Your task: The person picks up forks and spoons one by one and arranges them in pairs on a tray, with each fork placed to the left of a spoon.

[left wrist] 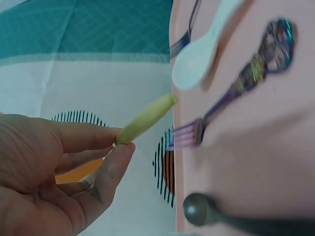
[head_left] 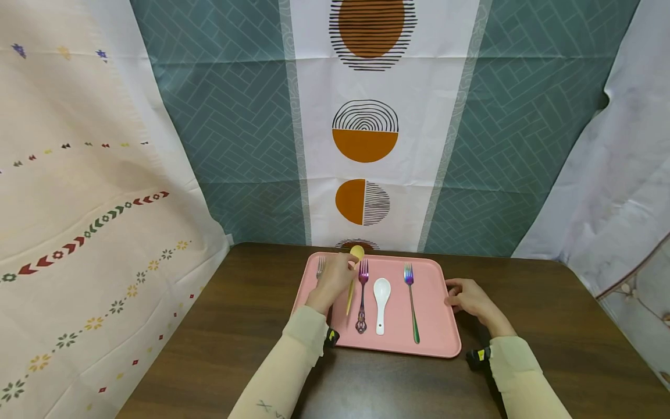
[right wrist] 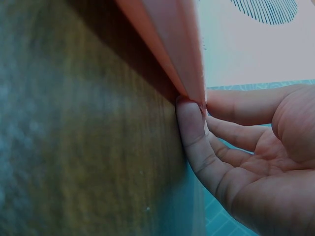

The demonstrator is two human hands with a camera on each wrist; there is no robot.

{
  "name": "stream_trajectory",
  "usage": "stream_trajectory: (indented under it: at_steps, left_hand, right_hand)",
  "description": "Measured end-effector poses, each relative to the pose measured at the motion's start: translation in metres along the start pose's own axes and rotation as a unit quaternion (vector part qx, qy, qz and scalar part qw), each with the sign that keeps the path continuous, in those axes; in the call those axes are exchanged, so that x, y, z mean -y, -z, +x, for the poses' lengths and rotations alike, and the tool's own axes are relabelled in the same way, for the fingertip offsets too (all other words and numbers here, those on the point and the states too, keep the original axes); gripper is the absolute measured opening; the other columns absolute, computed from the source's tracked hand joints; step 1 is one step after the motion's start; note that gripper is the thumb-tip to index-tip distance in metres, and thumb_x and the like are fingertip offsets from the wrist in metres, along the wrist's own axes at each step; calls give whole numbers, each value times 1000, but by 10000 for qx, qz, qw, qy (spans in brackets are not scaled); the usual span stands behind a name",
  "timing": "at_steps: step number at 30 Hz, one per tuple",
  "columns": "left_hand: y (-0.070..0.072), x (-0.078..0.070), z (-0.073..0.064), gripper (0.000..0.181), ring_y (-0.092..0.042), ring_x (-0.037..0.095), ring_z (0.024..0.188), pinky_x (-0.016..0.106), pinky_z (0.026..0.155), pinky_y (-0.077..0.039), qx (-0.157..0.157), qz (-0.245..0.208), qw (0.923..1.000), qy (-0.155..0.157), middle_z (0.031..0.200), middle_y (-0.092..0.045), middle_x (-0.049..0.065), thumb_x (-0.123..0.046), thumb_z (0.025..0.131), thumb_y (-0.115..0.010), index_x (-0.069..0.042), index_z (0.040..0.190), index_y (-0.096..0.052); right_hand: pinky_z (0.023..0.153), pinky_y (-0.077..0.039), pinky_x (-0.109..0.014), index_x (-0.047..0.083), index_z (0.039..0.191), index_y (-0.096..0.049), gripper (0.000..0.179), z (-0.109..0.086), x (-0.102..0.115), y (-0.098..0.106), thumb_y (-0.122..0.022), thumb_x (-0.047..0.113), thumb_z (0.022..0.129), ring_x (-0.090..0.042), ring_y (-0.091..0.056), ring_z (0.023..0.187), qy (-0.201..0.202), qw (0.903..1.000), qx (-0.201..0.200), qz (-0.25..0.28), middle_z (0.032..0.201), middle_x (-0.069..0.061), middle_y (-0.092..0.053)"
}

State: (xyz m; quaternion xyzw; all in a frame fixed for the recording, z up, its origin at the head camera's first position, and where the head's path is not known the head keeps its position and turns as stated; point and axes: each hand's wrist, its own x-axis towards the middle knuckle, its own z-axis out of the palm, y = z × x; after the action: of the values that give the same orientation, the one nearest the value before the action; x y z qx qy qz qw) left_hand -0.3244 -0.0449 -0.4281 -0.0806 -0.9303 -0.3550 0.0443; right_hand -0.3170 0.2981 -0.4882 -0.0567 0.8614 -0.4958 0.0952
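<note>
A gold-yellow spoon point(head_left: 357, 252) is pinched between the thumb and fingers of my left hand point(head_left: 331, 279), above the far left part of the pink tray point(head_left: 431, 302). In the left wrist view its yellow handle point(left wrist: 147, 118) sticks out past the fingertips. My right hand point(head_left: 471, 299) grips the tray's right rim, with the thumb and fingers on either side of the edge in the right wrist view. Nearest the left hand lie a purple fork point(head_left: 362, 297), a silver-tined fork point(head_left: 321, 266) partly hidden by that hand, and a dark spoon point(left wrist: 197, 209).
A white spoon point(head_left: 381, 299) lies mid-tray, with a rainbow-coloured fork point(head_left: 410, 302) to its right. The tray sits on a brown wooden table point(head_left: 398, 387). Behind the table's far edge hangs a patterned cloth point(head_left: 366, 203); pale cloths flank it.
</note>
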Motion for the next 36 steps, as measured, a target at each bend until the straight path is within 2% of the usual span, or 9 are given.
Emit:
stream_trajectory:
  at_steps: [3, 9, 15, 19, 23, 27, 32, 34, 36]
  left_hand:
    - [-7, -7, 2, 32, -63, 15, 72, 23, 57, -50, 31, -101, 9999, 40, 97, -73, 11, -3, 95, -72, -2, 127, -73]
    - [-20, -22, 5, 34, -58, 12, 65, 23, 53, -44, 22, -16, 10000, -30, 94, -72, 5, -6, 94, -74, -5, 128, -74]
    - [-37, -41, 4, 33, -67, 13, 76, 22, 59, -50, 50, 37, 9996, -279, 97, -75, 7, -6, 93, -76, -4, 126, -74]
    - [-50, -53, 4, 33, -66, 11, 76, 21, 59, -50, 118, 0, 9991, -405, 96, -75, 7, -5, 93, -76, -2, 126, -74]
    - [-61, -64, 5, 34, -61, 9, 72, 20, 55, -48, 305, -138, 9989, -340, 107, -75, 11, -4, 94, -75, -1, 127, -73]
    - [-70, -72, 5, 32, -59, 9, 71, 20, 54, -47, 331, 80, 9991, -263, 109, -74, 10, -6, 93, -77, -3, 125, -75]
    - [-82, -80, 6, 4, -54, 11, 65, 22, 51, -45, 216, 447, 9975, -494, 83, -69, 5, -8, 92, -78, -4, 92, -78]
    - [-86, -84, 6, 15, -52, 12, 61, 24, 51, -43, 182, 570, 9966, -559, 73, -63, 2, -9, 91, -79, -7, 78, -72]
    - [-91, -88, 6, 22, -51, 13, 60, 24, 50, -43, 181, 623, 9963, -569, 68, -57, 0, -9, 91, -78, -10, 73, -66]
  right_hand:
    - [71, -61, -40, -25, 141, -40, 59, 0, 1, 0, -63, -9, 90, -24, -66, 72, -1, 10000, 5, -37, 89, -17, -59]
    - [72, -61, -41, -25, 141, -41, 58, 0, 0, 0, -64, -8, 90, -25, -67, 73, 25, 9999, -49, -101, 90, -17, -60]
    - [71, -61, -40, -25, 140, -42, 57, 1, -1, -1, -64, -7, 90, -24, -66, 72, 59, 9999, -47, -93, 89, -16, -60]
    - [69, -61, -39, -25, 139, -42, 57, 1, -3, 0, -64, -8, 89, -23, -65, 71, 80, 9999, -28, -70, 88, -17, -59]
    - [71, -62, -42, -26, 140, -41, 58, 3, -4, -1, -64, -8, 90, -24, -65, 72, 52, 10000, -36, -66, 89, -18, -59]
    - [72, -62, -43, -27, 140, -39, 59, 4, -4, -1, -64, -8, 90, -24, -66, 73, 58, 10000, -14, -53, 91, -19, -60]
    - [70, -61, -39, -26, 140, -40, 59, 2, -3, 0, -64, -8, 89, -23, -66, 72, 52, 10000, 8, -19, 90, -19, -60]
    - [69, -61, -39, -25, 140, -41, 59, 2, -3, 1, -64, -8, 89, -23, -66, 72, 25, 10000, 8, -13, 90, -19, -60]
    - [69, -61, -38, -25, 140, -41, 59, 2, -3, 1, -64, -8, 89, -23, -67, 71, 2, 10000, 1, 1, 90, -19, -61]
